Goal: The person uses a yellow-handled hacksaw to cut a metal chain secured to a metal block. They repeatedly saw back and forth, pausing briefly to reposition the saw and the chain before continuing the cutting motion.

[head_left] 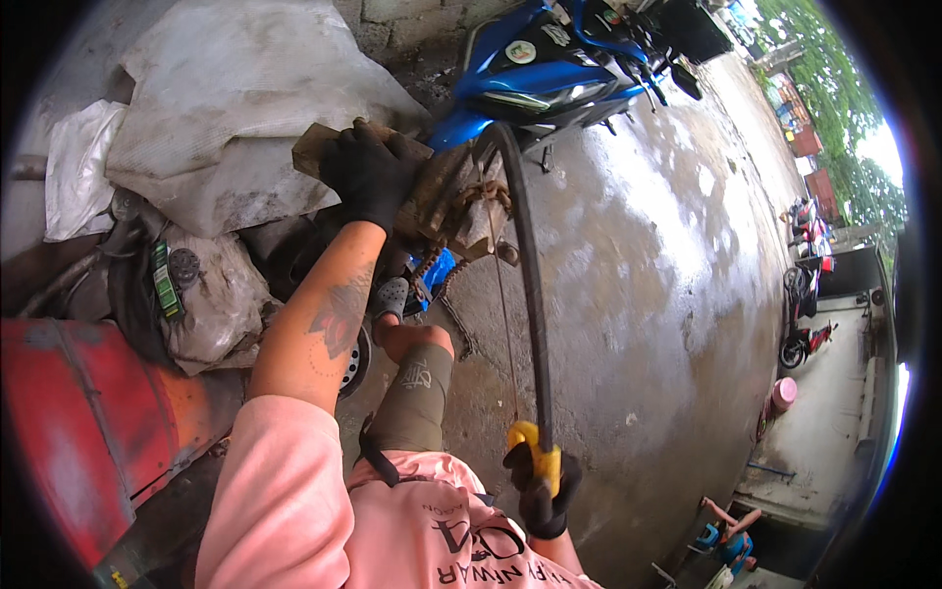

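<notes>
A long black bar (525,265) with a yellow grip at its near end runs from the lower middle of the view up to a rusty, grimy metal assembly (451,201) that sits on the concrete floor (638,294) in front of the person. The right hand (540,481), in a black glove, is clenched around the yellow grip, with the bar rising away from it in a slight curve. The left hand (368,177), also in a black glove, is pressed down on a flat brown block (319,145) at the top of the assembly, its fingers curled over the block's edge; the bare forearm behind it carries a tattoo. A loop of chain (437,280) hangs below the assembly, near the person's foot in a grey perforated clog (391,294). Just behind the assembly stands a blue motorcycle (549,69). To the left lie dirty white sacks (226,108) and a crumpled plastic bag, and a red metal body (78,432) fills the lower left corner. Further off to the right, more motorcycles (805,294) are parked along the wet floor, well apart from the work.
</notes>
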Available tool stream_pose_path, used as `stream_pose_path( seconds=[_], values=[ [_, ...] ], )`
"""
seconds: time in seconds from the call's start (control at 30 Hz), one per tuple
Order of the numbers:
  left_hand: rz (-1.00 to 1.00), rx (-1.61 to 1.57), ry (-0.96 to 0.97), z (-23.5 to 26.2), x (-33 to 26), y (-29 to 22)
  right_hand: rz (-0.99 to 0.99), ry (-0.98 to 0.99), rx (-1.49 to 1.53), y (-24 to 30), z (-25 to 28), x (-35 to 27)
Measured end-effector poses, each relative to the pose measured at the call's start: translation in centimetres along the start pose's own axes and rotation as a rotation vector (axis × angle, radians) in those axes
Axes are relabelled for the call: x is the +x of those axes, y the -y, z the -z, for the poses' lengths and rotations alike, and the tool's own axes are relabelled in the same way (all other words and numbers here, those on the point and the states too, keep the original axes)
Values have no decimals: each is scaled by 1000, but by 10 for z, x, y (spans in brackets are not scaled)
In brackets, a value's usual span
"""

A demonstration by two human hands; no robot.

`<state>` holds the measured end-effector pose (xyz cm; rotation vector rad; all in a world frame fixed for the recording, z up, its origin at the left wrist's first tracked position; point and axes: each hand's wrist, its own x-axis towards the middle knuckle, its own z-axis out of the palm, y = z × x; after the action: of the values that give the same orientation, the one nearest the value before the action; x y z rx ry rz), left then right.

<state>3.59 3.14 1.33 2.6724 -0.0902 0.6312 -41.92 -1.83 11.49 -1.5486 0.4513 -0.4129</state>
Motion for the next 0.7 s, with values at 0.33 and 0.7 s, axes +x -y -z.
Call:
stream_pose_path(
  seconds=[0.33, 0.7],
  values=[
    [-20, -17, -52, -5, 1, 4, 235, 105, 133, 9, -77, 243],
    [-11, -8, -79, -6, 8, 4, 209, -15, 262, -11, -39, 194]
  ],
)
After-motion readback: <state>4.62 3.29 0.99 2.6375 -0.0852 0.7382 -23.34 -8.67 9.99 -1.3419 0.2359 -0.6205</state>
